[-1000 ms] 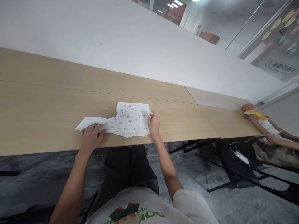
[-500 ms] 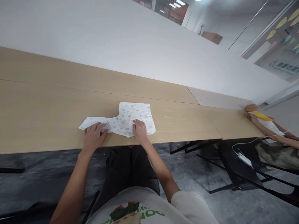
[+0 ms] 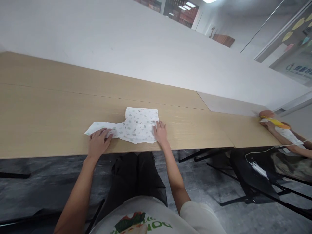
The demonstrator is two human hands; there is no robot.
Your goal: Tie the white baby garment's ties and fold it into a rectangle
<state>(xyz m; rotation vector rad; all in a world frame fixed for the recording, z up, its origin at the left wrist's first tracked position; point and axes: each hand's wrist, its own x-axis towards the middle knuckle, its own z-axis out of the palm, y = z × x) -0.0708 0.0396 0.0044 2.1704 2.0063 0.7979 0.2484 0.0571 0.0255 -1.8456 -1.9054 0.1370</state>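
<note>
A small white garment with a scattered print (image 3: 140,122) lies flat on the wooden table, looking like a baby top. One narrow sleeve-like part stretches out to the left; the wider part lies to the right. On the lower edge of that narrow part rests my left hand (image 3: 98,143), open, its fingers spread over the cloth. My right hand (image 3: 161,132) lies open at the right edge of the wider part, fingertips touching the cloth and the table. Some of the garment's right edge is hidden under the right hand.
The long wooden table (image 3: 53,117) runs along a white wall (image 3: 97,42). Far right, another person's arms (image 3: 280,135) reach onto the table near a yellow and white item (image 3: 275,123). A black folding chair (image 3: 253,178) with a white power strip (image 3: 259,169) stands at the right.
My right hand has moved right, from the middle of the garment to its right edge, and the right part looks smoother and narrower. The left hand stays in place.
</note>
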